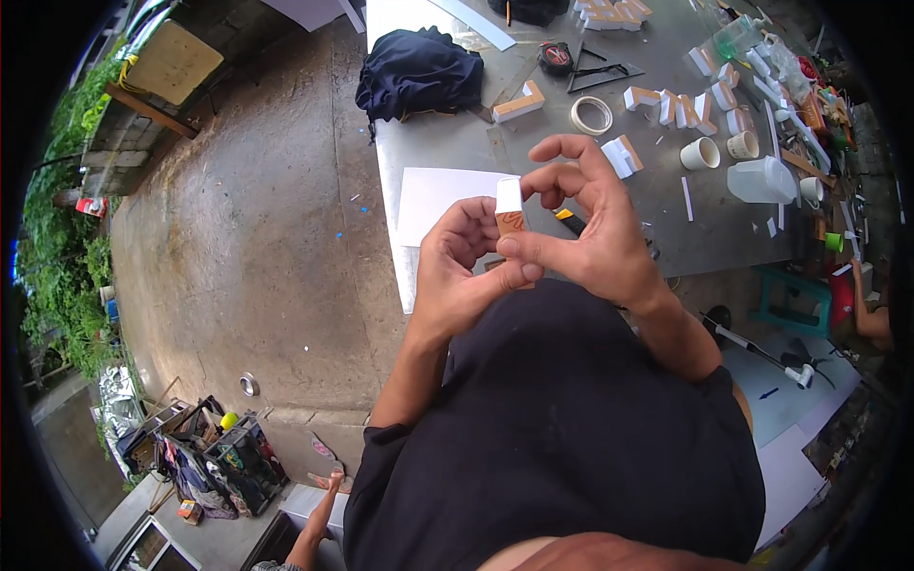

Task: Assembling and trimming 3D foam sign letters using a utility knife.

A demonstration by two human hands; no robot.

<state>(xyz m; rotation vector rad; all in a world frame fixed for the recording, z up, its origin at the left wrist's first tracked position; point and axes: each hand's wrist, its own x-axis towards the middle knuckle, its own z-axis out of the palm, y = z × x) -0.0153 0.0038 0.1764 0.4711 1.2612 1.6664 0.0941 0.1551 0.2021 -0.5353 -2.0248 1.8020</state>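
Above the near edge of the metal table, both hands hold a small brown-and-white block (510, 221). Its brown side carries dark markings, and one end is white. My left hand (459, 255) grips it from the left with curled fingers and the thumb across its lower part. The right thumb presses on the brown side, while the other fingers of my right hand (598, 226) arch above it. Beyond the hands lies a white sheet (428, 195). A yellow-and-black cutter (569, 222) shows partly behind my right hand.
On the table (666, 246) are a dark cloth (419, 74), a tape roll (591, 116), a tape measure (555, 58), several brown-and-white blocks (685, 110), cups (700, 154) and a plastic container (760, 181). Another person's arm (866, 300) shows at right, and a foot (330, 480) at lower left.
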